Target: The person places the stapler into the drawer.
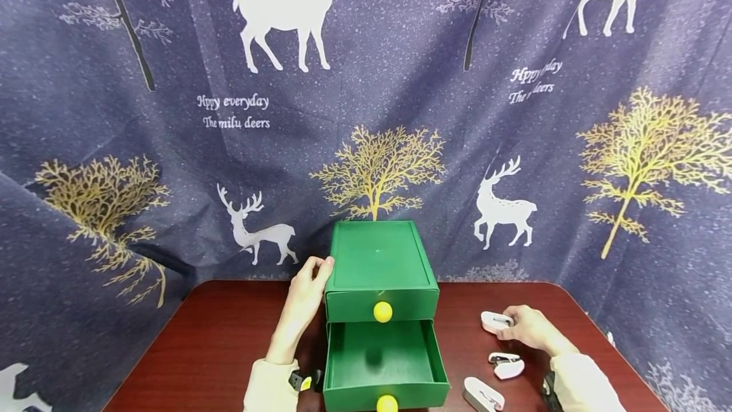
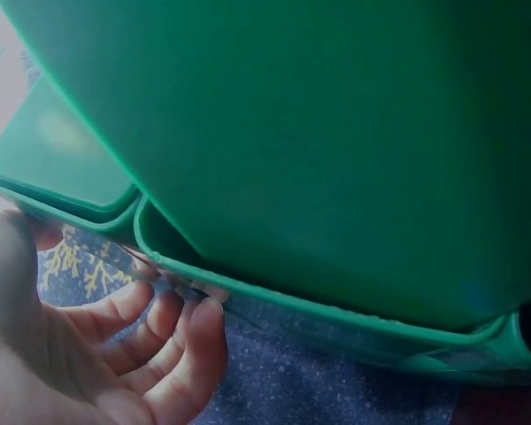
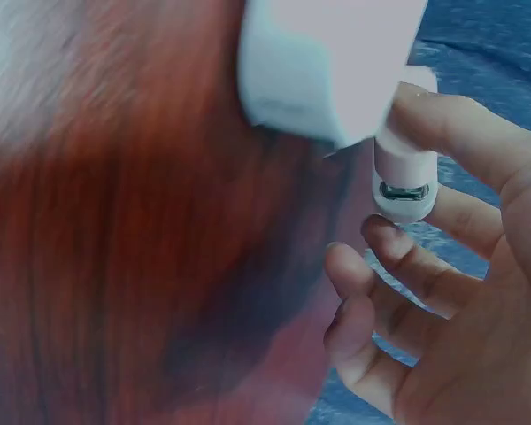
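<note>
A green two-drawer cabinet [image 1: 377,256] with yellow knobs stands on the table, its lower drawer [image 1: 379,351] pulled out and bare inside. My left hand [image 1: 305,294] rests against the cabinet's left side. In the left wrist view its fingers [image 2: 203,341] bend loosely beside the green wall. To the right of the cabinet, my right hand [image 1: 532,328] pinches a small white stapler [image 1: 493,321] between thumb and index finger. Two more white staplers lie nearer: one, its jaws spread, [image 1: 508,367] just below the hand, another [image 1: 483,394] beside the drawer front.
The reddish-brown wooden table [image 1: 211,342] has rounded back corners. Behind it hangs a dark blue cloth [image 1: 389,94] printed with white deer and golden trees. The open drawer juts toward the front, between the two arms.
</note>
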{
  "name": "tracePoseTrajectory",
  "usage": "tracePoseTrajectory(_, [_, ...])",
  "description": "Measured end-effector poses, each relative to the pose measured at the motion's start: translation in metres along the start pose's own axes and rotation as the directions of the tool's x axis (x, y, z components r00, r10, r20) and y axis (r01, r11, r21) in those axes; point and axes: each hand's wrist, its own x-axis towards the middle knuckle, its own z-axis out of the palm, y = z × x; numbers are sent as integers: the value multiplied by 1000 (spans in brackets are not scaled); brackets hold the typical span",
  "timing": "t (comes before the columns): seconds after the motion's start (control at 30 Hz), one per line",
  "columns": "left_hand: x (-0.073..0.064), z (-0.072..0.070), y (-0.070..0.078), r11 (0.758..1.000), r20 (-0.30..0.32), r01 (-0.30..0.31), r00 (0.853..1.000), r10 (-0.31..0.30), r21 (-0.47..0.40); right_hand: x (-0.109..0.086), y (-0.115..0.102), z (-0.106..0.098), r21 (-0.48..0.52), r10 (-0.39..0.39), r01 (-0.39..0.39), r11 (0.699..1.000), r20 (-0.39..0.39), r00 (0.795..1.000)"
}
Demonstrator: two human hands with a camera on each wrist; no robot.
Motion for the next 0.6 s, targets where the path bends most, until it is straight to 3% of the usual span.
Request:
tracePoseTrajectory(0.3, [1, 0, 0, 1000, -4, -12, 1000, 12, 14, -8, -28, -11, 1, -60, 61, 998, -90, 994])
tracePoseTrajectory(0.6, [-1, -1, 1, 1000, 2, 6, 1000, -6, -5, -30, -74, -17, 2, -68, 70, 998, -243, 968])
